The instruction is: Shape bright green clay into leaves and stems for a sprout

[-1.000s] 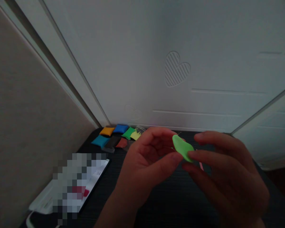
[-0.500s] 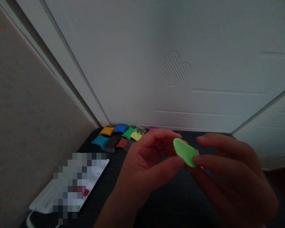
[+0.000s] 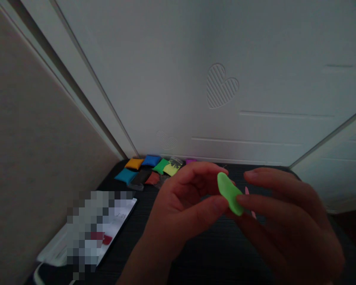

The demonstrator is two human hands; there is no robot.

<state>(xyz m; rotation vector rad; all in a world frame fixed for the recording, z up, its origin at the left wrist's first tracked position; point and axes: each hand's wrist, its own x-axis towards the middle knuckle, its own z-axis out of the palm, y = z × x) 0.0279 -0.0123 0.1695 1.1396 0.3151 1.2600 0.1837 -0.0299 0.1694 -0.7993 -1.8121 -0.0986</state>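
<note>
A flattened, elongated piece of light green modelling clay (image 3: 230, 192) is held up above the dark table, between both hands. My left hand (image 3: 184, 209) pinches its upper left end with thumb and fingers. My right hand (image 3: 293, 221) grips the lower right end between fingertips and thumb, its upper finger lifted away from the clay. Behind the right fingers, a thin pink stick-like thing (image 3: 247, 191) shows in part on the table.
Several coloured clay packets, among them orange (image 3: 134, 164), blue (image 3: 151, 160) and teal (image 3: 125, 176), lie at the table's back left. A phone (image 3: 118, 221), partly blurred out, rests at left near a white cable (image 3: 38, 273). A white door panel (image 3: 166, 79) stands behind the table (image 3: 213, 253).
The green clay has tilted more steeply, its right end lower. My right hand has shifted slightly left, and more of the pink thing shows.
</note>
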